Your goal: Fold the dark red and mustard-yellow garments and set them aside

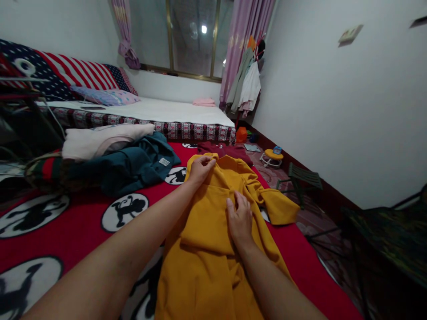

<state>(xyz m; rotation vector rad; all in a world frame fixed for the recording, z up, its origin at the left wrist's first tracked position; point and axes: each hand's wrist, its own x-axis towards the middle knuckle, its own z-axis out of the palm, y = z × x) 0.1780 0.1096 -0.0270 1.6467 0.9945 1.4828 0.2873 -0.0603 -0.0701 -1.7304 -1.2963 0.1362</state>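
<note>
Your left hand [201, 169], arm outstretched, pinches collar of yellow coat [213, 249] at far end. Your right hand [239, 220] rests flat, fingers spread, on coat's middle. Coat lies on red bedspread [83, 213].

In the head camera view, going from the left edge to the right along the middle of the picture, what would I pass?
White bundle → teal garment → left hand → mustard-yellow coat → right hand → yellow toy → green folding stool.
</note>
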